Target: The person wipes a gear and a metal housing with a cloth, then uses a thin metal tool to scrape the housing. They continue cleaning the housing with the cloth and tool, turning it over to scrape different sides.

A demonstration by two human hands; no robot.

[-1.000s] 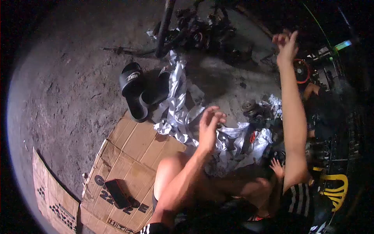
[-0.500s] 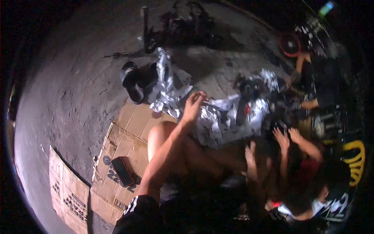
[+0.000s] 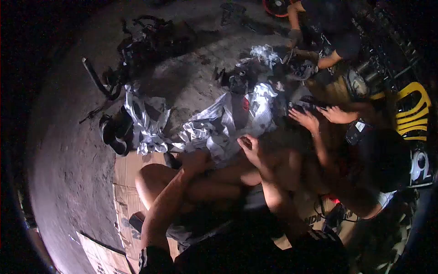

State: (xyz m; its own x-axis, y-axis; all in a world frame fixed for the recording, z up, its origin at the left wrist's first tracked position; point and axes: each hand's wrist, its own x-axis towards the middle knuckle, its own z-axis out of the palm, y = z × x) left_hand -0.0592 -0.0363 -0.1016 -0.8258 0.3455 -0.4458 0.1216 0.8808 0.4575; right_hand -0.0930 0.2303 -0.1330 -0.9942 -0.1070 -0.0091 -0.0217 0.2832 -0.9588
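head view: right hand (image 3: pixel 249 150), raised a second ago, now lowered beside white cloth (image 3: pixel 200 131), fingers curled; left hand (image 3: pixel 196 162) near that cloth, both grips indeterminable.

Right cardboard (image 3: pixel 315 221): letters "NDI" | white panel (image 3: pixel 414 172): seems "2" | left cardboard (image 3: pixel 125 194): print too unclear.

This looks like a dim, makeshift repair workshop: the bare, stained concrete floor (image 3: pixel 73 141) serves as the work surface, strewn with dark, grimy machinery (image 3: pixel 157 41), smaller metal parts (image 3: pixel 238 83) and crumpled white rags (image 3: pixel 145 130). People sit low among it, with flattened cardboard (image 3: pixel 125 176) spread as ground cover.
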